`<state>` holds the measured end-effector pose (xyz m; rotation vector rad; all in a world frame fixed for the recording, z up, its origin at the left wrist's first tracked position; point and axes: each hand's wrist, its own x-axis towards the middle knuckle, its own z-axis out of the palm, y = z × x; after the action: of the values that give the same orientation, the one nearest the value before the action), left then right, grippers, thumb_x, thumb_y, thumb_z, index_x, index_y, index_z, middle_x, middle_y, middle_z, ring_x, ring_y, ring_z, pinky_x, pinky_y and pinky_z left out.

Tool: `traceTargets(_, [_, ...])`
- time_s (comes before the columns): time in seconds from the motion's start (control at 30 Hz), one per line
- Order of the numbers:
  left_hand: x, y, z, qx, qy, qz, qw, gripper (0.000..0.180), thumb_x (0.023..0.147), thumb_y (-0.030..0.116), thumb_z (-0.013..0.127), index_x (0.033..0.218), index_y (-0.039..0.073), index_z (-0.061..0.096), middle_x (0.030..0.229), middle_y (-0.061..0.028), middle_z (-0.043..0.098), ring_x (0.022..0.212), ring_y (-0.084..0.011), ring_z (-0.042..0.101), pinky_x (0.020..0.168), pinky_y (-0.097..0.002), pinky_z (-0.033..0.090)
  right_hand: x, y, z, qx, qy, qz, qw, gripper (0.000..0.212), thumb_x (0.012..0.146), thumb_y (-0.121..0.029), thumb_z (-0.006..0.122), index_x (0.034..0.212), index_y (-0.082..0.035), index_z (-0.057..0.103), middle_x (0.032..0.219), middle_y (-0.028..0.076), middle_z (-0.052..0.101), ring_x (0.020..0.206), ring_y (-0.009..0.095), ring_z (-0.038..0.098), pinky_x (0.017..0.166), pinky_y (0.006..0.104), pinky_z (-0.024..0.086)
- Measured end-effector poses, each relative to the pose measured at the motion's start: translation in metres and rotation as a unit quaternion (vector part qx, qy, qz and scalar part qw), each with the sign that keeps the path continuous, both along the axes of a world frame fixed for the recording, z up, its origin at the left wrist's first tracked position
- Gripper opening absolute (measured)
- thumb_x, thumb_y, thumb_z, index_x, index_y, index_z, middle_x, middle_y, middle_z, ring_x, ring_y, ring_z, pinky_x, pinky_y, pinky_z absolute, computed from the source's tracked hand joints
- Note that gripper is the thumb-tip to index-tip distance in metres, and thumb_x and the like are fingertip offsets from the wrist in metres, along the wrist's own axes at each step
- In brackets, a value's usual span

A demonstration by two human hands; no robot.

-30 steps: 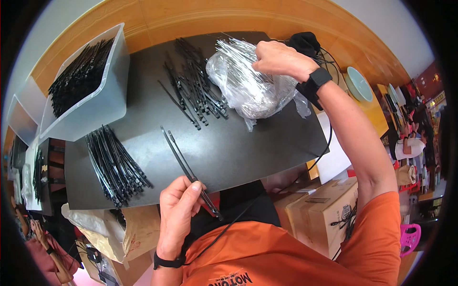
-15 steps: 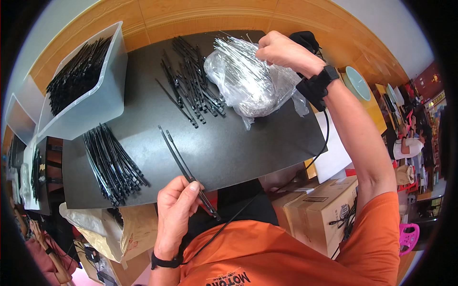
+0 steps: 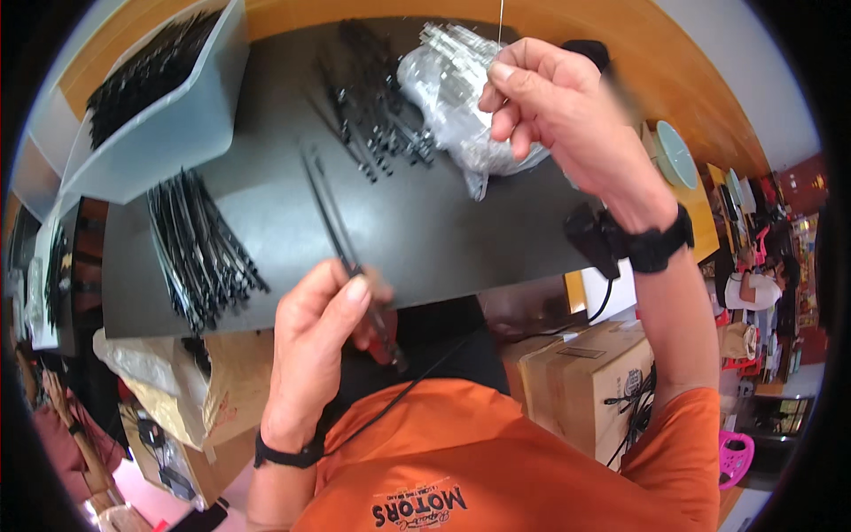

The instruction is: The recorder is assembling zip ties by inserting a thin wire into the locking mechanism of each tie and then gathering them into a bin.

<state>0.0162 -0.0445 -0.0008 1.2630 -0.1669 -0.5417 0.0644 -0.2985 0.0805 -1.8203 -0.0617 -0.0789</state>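
Pinched between thumb and fingers of my left hand [image 3: 315, 310] are a couple of long black cable ties [image 3: 331, 213], slanting up and left over the table's near edge. My right hand [image 3: 558, 111], raised at the far right, grips a thin silvery wire [image 3: 501, 25] that sticks straight up from the fingertips. Partly behind that hand is a clear plastic bag [image 3: 448, 115], with many shiny metal strands [image 3: 456, 55] poking out. Left of the bag lies a loose pile of black cable ties [image 3: 377, 111]. A tidier bundle of cable ties [image 3: 199, 248] rests at the table's left.
A translucent bin [image 3: 168, 158] full of black cable ties stands at the far left of the dark table [image 3: 279, 133]. Cardboard boxes [image 3: 576, 381] sit below at the right, a paper sack [image 3: 235, 390] below at the left. A black cable runs from my right wrist strap.
My right hand has drawn back from the strands toward me, with a thin wire now in its fingers. My left hand still holds the cable ties. The whole view has shifted.
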Motion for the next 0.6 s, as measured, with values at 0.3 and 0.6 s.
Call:
traceTargets(0.3, [-0.002, 0.001, -0.005, -0.071, 0.028, 0.001, 0.997, 0.025, 0.091, 0.025, 0.056, 0.085, 0.001, 0.057, 0.086, -0.0085, 0.060, 0.075, -0.0148, 0.058, 0.069, -0.0251, 0.047, -0.027, 0.067, -0.042, 0.146, 0.002, 0.062, 0.987, 0.016, 0.094, -0.016, 0.052, 0.094, 0.000, 0.053, 0.085, 0.007, 0.060, 0.067, 0.010, 0.060, 0.053, 0.0191, 0.049])
traceTargets(0.6, [-0.006, 0.009, -0.016, -0.019, -0.084, 0.108, 0.990, 0.023, 0.091, 0.018, 0.057, 0.101, -0.003, 0.060, 0.095, -0.0065, 0.061, 0.084, -0.0125, 0.058, 0.074, -0.0251, 0.047, -0.043, 0.087, -0.047, 0.119, -0.018, 0.073, 0.990, 0.010, 0.094, -0.012, 0.052, 0.092, -0.002, 0.053, 0.082, 0.002, 0.056, 0.066, 0.005, 0.053, 0.055, 0.0183, 0.046])
